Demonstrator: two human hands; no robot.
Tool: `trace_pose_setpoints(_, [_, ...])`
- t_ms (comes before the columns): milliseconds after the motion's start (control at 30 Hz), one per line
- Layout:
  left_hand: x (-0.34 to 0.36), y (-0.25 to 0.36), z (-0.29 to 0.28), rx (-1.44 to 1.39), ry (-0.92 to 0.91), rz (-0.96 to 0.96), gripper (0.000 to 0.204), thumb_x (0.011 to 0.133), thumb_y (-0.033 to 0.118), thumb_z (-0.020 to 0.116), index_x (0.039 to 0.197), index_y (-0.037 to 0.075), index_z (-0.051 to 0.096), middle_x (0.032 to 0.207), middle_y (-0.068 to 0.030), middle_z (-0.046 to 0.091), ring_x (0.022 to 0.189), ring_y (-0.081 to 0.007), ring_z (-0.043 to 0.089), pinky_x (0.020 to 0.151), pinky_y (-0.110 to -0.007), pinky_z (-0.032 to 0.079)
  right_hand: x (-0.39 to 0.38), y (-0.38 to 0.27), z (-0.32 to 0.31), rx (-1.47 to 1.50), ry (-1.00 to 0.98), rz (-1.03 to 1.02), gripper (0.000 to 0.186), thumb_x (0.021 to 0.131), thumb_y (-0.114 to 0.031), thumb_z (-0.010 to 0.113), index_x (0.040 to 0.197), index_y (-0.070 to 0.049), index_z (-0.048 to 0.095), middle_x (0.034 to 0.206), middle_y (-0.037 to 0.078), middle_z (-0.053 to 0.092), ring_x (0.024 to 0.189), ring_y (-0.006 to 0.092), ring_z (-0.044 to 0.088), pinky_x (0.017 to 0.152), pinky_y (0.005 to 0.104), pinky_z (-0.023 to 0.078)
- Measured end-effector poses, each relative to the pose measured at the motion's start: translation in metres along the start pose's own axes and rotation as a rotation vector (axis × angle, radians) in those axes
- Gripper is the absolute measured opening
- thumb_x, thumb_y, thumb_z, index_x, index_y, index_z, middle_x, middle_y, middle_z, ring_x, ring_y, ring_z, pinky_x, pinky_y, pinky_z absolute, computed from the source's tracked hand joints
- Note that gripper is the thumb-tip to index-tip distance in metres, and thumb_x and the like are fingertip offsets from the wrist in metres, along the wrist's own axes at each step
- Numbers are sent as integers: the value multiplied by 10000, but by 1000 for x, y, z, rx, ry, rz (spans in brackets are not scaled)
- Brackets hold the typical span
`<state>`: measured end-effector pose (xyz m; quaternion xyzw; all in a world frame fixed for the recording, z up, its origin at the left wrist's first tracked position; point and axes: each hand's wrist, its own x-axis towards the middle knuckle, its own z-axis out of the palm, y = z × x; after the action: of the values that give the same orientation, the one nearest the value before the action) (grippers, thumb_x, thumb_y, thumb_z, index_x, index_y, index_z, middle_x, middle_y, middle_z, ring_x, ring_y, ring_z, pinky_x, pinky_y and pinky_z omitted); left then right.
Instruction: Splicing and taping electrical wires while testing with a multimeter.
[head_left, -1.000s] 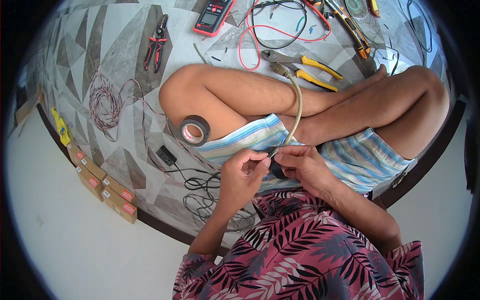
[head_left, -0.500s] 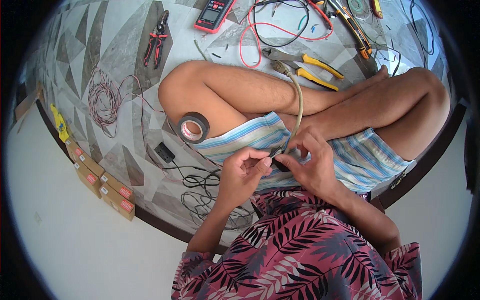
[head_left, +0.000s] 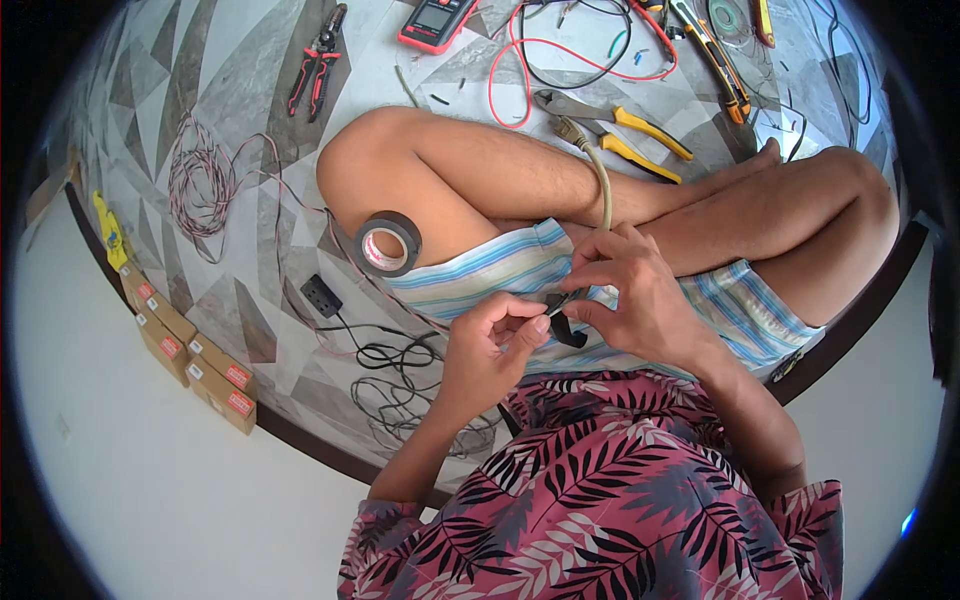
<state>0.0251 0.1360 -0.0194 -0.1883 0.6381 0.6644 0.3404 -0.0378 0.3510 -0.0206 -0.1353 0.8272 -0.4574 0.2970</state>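
Observation:
My left hand (head_left: 490, 345) is closed in a pinch on a thin dark wire end over my lap. Opposite it, my right hand (head_left: 640, 300) pinches the same piece, thumb and forefinger close to the left fingertips. A beige cable (head_left: 606, 190) with a plug-like end runs down from beside the pliers into the right hand. Just below the fingers hangs a short strip of black tape (head_left: 572, 338); where it joins the wire is too small to tell. A roll of black electrical tape (head_left: 388, 243) rests on my left thigh.
Yellow-handled pliers (head_left: 640, 140), a red-and-black wire stripper (head_left: 318, 65), a multimeter (head_left: 437, 24) and a utility knife (head_left: 715, 60) lie on the floor. Coiled wire (head_left: 202, 185), a black socket (head_left: 321, 295) with tangled cord, and small boxes (head_left: 222, 380) are at the left.
My right hand has turned and shifted slightly rightward, and more of the black tape strip shows below the fingers. The left hand keeps its pinch. The whole view has shifted a little.

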Motion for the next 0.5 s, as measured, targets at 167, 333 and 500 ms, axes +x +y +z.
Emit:
trace_pose_setpoints(167, [0, 3, 1, 45, -1, -20, 146, 963, 56, 663, 1049, -58, 631, 946, -83, 660, 836, -118, 670, 750, -256, 572, 9, 1, -2, -49, -80, 10, 169, 720, -110, 796, 883, -77, 763, 955, 56, 682, 967, 262, 578, 854, 414, 417])
trace_pose_setpoints(333, [2, 1, 3, 97, 54, 30, 135, 971, 55, 647, 1044, -58, 633, 926, -92, 674, 789, -122, 683, 711, -251, 563, 22, 2, -13, -123, -177, -69, 141, 733, -108, 803, 861, -81, 751, 868, 19, 702, 938, 231, 582, 859, 406, 398])
trace_pose_setpoints(500, [0, -3, 5, 75, 69, 55, 130, 973, 52, 643, 1044, -57, 635, 921, -90, 675, 797, -123, 685, 706, -250, 560, 26, 4, -16, -101, -284, -96, 137, 752, -84, 787, 875, -78, 726, 888, 25, 690, 946, 236, 592, 871, 427, 386])
